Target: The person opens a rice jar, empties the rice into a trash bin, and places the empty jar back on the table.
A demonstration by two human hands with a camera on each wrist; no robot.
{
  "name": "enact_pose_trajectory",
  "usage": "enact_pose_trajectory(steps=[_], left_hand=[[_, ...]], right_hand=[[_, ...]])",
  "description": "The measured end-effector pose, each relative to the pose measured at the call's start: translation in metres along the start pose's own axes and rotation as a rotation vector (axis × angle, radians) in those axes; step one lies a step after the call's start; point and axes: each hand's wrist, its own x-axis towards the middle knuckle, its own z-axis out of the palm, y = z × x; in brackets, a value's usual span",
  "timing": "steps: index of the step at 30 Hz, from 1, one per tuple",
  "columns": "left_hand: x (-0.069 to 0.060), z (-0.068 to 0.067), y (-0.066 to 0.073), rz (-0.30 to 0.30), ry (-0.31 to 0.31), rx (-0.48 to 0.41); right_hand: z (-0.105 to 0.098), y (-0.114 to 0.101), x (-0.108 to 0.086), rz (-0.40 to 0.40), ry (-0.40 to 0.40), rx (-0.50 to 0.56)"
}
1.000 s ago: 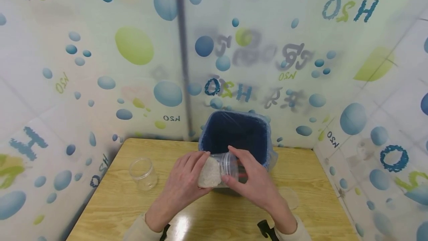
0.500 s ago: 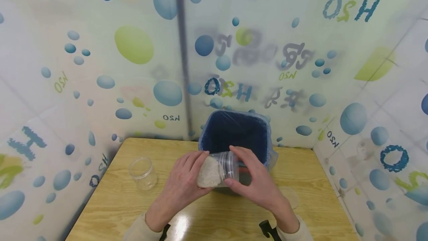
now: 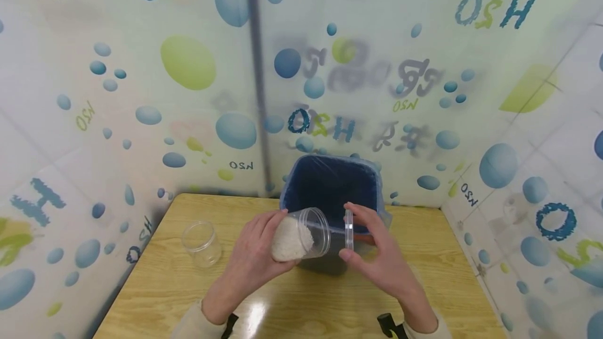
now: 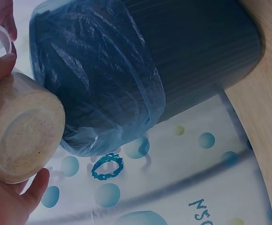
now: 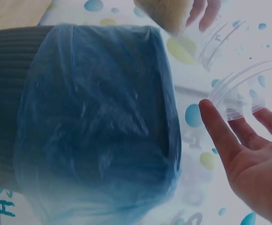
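Observation:
My left hand (image 3: 252, 250) grips a clear plastic jar (image 3: 292, 237) partly filled with fine white grains, probably rice. The jar is tilted on its side, its open mouth facing right. My right hand (image 3: 383, 258) pinches a clear round screw lid (image 3: 349, 229) by its edge, a small gap away from the mouth. Both hands are above the table in front of the bin (image 3: 325, 267). In the left wrist view the base of the jar (image 4: 28, 133) faces the camera. The right wrist view shows thumb and fingers around the rim of the lid (image 5: 234, 77).
The dark bin, lined with a blue plastic bag (image 5: 98, 108), stands at the back of the wooden table (image 3: 155, 271). A second clear jar (image 3: 202, 245), without a lid, stands to the left. A patterned curtain (image 3: 188, 61) surrounds the table at the back and sides.
The lid has come off the jar, and my right hand has moved right with it. My left hand has shifted slightly left with the jar, still tilted.

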Motion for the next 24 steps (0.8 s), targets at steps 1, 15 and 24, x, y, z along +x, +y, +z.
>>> enact_pose_trajectory(steps=[1, 15, 24], left_hand=[[0.0, 0.0, 0.0, -0.007, -0.003, -0.005], [-0.004, 0.0, -0.003, -0.069, 0.057, -0.115], [-0.007, 0.001, -0.006, -0.105, 0.074, -0.168]], right_hand=[[-0.002, 0.001, -0.001, -0.007, 0.009, -0.001], [-0.035, 0.021, -0.022, 0.082, 0.151, 0.031], [-0.055, 0.042, -0.041, 0.189, 0.265, 0.008]])
